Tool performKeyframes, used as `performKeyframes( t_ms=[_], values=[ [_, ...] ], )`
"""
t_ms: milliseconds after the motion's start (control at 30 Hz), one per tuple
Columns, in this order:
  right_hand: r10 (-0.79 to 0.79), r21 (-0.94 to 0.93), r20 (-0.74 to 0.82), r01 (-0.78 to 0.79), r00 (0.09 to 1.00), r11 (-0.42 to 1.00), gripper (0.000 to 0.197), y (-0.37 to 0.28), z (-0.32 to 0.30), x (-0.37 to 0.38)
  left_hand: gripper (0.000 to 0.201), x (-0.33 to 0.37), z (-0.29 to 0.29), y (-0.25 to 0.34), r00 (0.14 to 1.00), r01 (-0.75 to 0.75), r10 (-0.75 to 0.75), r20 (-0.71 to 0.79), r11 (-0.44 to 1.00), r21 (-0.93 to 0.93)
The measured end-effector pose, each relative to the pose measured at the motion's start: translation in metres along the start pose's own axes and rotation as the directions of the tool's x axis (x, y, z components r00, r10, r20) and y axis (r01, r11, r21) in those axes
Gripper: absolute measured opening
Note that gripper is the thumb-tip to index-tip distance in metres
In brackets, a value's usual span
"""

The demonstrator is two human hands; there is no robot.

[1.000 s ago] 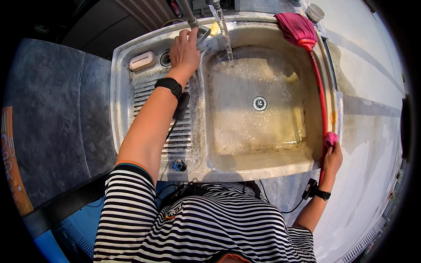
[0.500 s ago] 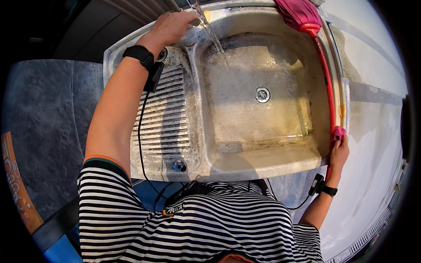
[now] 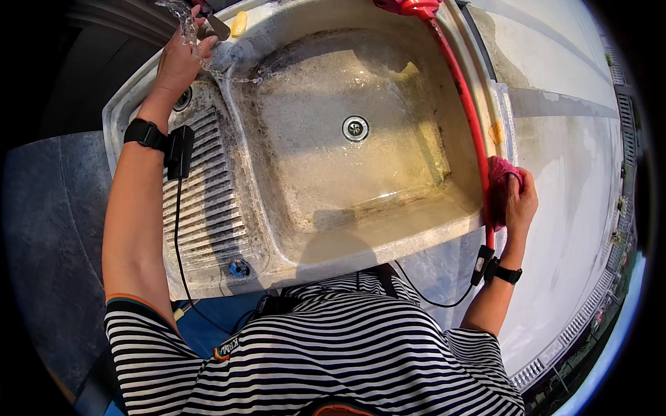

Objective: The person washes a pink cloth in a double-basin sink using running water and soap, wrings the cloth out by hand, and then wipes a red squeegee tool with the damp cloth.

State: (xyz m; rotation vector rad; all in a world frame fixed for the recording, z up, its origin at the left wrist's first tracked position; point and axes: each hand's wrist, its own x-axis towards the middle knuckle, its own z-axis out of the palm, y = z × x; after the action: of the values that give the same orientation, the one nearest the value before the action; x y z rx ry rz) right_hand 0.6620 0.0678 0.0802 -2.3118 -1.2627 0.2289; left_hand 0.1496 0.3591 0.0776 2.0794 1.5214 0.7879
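At the far left corner of the sink point(image 3: 326, 263), my left hand point(image 3: 179, 66) has its fingers bent around a flat, metal-coloured piece point(image 3: 219, 28) with a rounded end. Its kind is unclear, and splashing water point(image 3: 186, 24) partly covers those fingers. Beside it on the ledge lies a small yellow block point(image 3: 239, 24), perhaps soap. My right hand point(image 3: 522, 201) grips a bunched dark pink cloth point(image 3: 503, 173) just outside the sink's right rim. Next to that cloth runs the red handle point(image 3: 466, 104) of a mop, its pink head point(image 3: 399, 5) partly cut off at the top.
The wet, stained basin has a round metal drain point(image 3: 355, 128). A ribbed drainboard point(image 3: 205, 187) lies to its left, with a blue-centred fitting point(image 3: 239, 268) near the front. A black cable point(image 3: 177, 243) hangs from my left wrist; another point(image 3: 444, 304) hangs from my right.
The view has shifted, moving the sink leftward in the picture. My left hand now has the flat piece in its fingers, and water splashes over it. More of the pink cloth shows at my right hand.
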Motion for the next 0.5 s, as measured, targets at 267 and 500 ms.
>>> performKeyframes(
  t_ms=[267,500],
  values=[
    [-0.264,0.493,0.352,0.062,0.898,0.868,0.009,-0.106,-0.047,0.003,0.03,-0.109,0.001,0.131,0.967,-0.049,0.08,0.243,0.99,-0.132],
    [-0.635,0.598,0.47,0.308,0.613,0.74,0.008,-0.2,-0.028,-0.058,0.034,-0.172,0.016,0.241,0.921,-0.335,0.372,0.118,0.909,-0.249]
  ],
)
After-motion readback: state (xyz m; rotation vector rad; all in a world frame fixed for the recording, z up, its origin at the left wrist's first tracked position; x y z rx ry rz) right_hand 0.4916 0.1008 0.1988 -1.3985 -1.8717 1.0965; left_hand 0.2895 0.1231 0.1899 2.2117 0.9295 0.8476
